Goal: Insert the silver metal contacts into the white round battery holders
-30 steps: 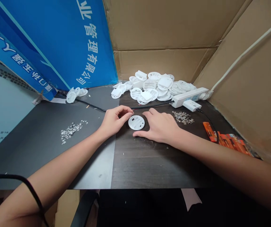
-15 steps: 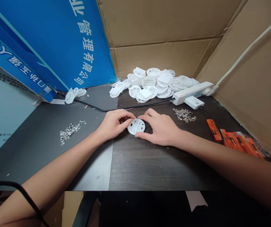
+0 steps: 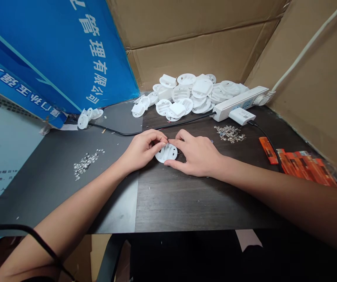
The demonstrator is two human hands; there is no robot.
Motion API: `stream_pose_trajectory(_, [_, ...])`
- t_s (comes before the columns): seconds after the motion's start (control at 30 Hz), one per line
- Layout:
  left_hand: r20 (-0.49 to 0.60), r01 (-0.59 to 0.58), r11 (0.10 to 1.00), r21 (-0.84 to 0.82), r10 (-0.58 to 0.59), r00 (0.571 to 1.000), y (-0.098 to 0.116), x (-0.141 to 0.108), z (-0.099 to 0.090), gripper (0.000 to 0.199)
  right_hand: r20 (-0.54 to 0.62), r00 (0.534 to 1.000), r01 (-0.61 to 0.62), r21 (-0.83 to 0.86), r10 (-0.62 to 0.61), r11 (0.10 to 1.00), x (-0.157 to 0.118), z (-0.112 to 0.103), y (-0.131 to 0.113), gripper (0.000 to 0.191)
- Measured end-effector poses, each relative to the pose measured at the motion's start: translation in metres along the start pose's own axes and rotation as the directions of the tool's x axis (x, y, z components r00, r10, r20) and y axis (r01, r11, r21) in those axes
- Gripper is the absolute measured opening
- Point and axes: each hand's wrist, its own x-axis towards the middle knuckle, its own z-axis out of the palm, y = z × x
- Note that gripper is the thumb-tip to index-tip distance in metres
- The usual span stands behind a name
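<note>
A round white plastic cover lies on the dark table between my hands, with slots and a ribbed recess on the side facing up. My right hand grips it, thumb at the near edge and fingers at the far edge. My left hand is pinched closed over the cover's far left part, its thumb and fingertips pressed together there. Whatever sits between those left fingertips is too small or hidden to make out. To the left lies a pile of small shiny metal pieces; flat metal clips lie to the right.
Many white covers are heaped at the back, with a few more at the back left. A power strip with a white adapter, a black cable and orange packets are around. Cardboard walls enclose the table.
The camera view has shifted slightly, so the scene sits a little differently. Both hands stay at the cover with nearly the same grip.
</note>
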Motion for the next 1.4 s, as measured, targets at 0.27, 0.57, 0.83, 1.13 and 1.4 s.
stream_pose_trajectory(0.27, [-0.049, 0.078, 0.996, 0.053, -0.076, 0.996, 0.002, 0.000, 0.003, 0.013, 0.022, 1.000, -0.002, -0.009, 0.002, 1.000, 0.000, -0.002, 0.000, 0.068])
stream_pose_trajectory(0.57, [0.149, -0.123, 0.982, 0.144, 0.101, 0.984, 0.004, -0.008, -0.017, 0.034, -0.011, 1.000, 0.013, -0.016, -0.013, 1.000, -0.002, 0.002, 0.002, 0.070])
stream_pose_trajectory(0.83, [0.189, -0.139, 0.974, 0.179, 0.104, 0.976, -0.004, -0.012, -0.023, 0.068, 0.009, 1.000, 0.014, -0.014, -0.014, 1.000, -0.001, 0.000, 0.002, 0.069])
stream_pose_trajectory(1.13, [0.157, -0.250, 0.947, 0.200, 0.221, 0.963, -0.007, -0.013, -0.020, 0.065, -0.015, 1.000, 0.021, 0.068, -0.020, 0.997, -0.001, 0.001, 0.005, 0.065])
stream_pose_trajectory(1.4, [0.072, -0.418, 0.878, 0.235, 0.413, 0.908, -0.008, -0.013, -0.015, 0.058, -0.025, 0.999, 0.051, 0.191, -0.047, 0.980, 0.001, 0.005, 0.011, 0.078])
